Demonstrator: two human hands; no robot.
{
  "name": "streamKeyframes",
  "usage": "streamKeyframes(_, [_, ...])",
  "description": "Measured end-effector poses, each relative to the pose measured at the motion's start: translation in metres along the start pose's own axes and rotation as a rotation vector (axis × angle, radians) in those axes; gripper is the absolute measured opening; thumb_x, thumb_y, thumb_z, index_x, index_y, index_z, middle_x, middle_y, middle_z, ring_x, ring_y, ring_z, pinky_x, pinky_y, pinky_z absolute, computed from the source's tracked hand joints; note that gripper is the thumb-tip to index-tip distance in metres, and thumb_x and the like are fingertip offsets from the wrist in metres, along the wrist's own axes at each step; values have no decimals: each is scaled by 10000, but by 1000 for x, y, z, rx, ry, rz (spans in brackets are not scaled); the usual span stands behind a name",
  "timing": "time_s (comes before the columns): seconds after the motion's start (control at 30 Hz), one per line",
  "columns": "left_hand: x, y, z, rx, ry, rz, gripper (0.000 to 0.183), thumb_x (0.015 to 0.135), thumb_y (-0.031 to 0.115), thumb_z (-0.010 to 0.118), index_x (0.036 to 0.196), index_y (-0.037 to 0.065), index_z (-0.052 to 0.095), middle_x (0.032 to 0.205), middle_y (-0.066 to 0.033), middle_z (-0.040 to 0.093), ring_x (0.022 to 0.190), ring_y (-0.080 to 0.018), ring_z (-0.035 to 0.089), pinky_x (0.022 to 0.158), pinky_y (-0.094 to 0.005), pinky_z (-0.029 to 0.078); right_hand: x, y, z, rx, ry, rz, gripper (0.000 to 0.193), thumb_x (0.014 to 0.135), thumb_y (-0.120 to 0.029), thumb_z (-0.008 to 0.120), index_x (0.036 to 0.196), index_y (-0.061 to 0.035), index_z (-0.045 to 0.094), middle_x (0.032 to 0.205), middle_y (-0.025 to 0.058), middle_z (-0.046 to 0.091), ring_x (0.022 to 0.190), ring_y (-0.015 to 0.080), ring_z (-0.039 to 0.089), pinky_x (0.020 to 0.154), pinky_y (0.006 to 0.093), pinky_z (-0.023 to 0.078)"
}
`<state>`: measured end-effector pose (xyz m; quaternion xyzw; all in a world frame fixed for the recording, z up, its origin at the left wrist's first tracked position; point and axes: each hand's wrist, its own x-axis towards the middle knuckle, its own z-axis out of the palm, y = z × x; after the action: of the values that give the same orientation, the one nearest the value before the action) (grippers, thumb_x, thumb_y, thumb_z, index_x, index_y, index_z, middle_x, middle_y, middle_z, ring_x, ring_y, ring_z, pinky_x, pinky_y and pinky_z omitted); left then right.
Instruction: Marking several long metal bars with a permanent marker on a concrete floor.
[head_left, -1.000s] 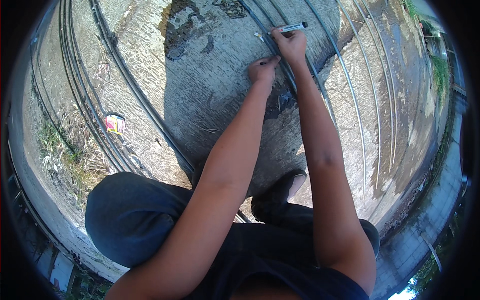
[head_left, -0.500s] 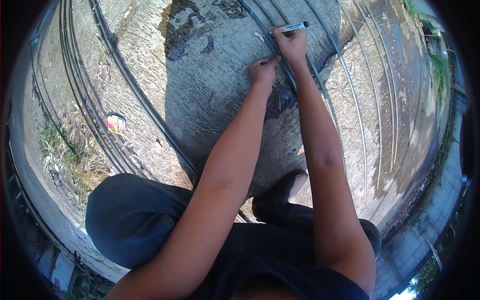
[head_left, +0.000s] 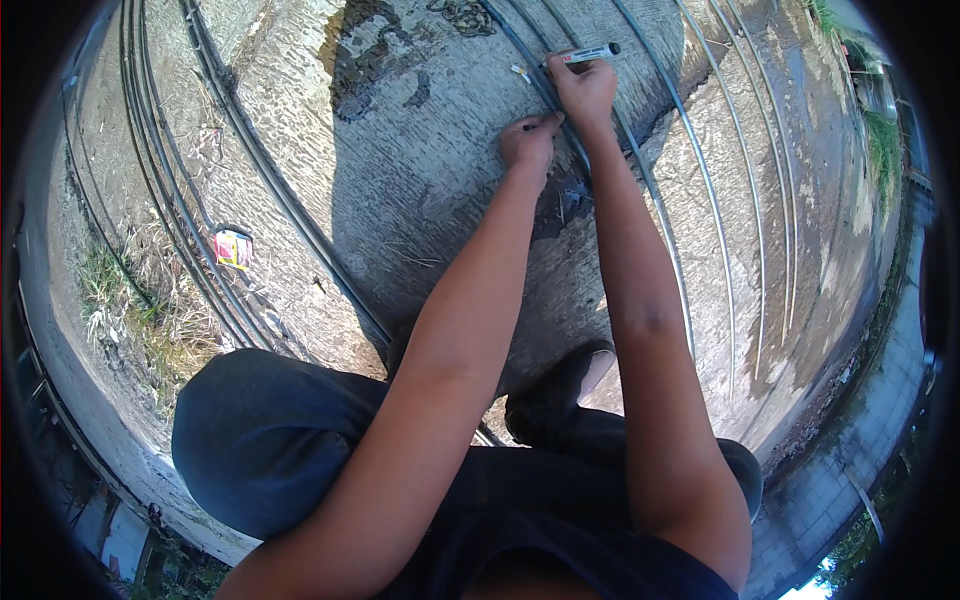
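Observation:
My right hand [head_left: 585, 92] is closed around a white marker pen [head_left: 590, 54] with a dark end, which lies across the fingers and points to the right. Just under that hand runs a long, thin metal rod [head_left: 515, 41] on the rough concrete. My left hand [head_left: 527, 143] is curled beside the same rod, with thumb and fingertips against it. A small dark thing shows between its fingers, too small to name. The pen's other end is hidden by my right hand.
Several more long rods [head_left: 700, 150] lie to the right, roughly parallel. A dark bundle of rods [head_left: 250, 140] crosses the left side, near a red and yellow packet [head_left: 233, 249] and dry grass [head_left: 170, 330]. My shoe [head_left: 560, 390] stands on the concrete below my hands.
Almost nothing differs. Both hands stay at the rod, with only a very slight shift in the picture.

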<state>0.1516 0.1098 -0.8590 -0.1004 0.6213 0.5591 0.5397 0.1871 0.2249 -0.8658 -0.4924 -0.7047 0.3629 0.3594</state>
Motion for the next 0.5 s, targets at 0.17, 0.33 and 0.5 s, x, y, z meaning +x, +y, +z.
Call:
streamKeyframes(0.17, [-4,1,7,-69,81,22,205,831,132,845,886,-23,722,738,-70,676,521,-133,535,479,-322,400,3,7,-1,29,-11,2,352,767,-313,806,790,34,752,651,148,713,590,190,694,581,354,533])
streamKeyframes(0.33, [-3,1,6,-59,101,31,202,827,133,847,855,-21,718,721,-67,667,514,-135,535,476,-326,402,0,6,0,70,-30,34,315,778,-289,801,800,23,761,665,134,721,599,171,689,579,353,530])
streamKeyframes(0.5, [-2,-1,5,-61,93,47,208,817,134,850,823,-21,711,706,-68,660,510,-142,546,476,-326,412,-1,4,-3,69,-54,37,283,785,-255,802,814,24,766,687,129,730,622,149,689,583,335,527])
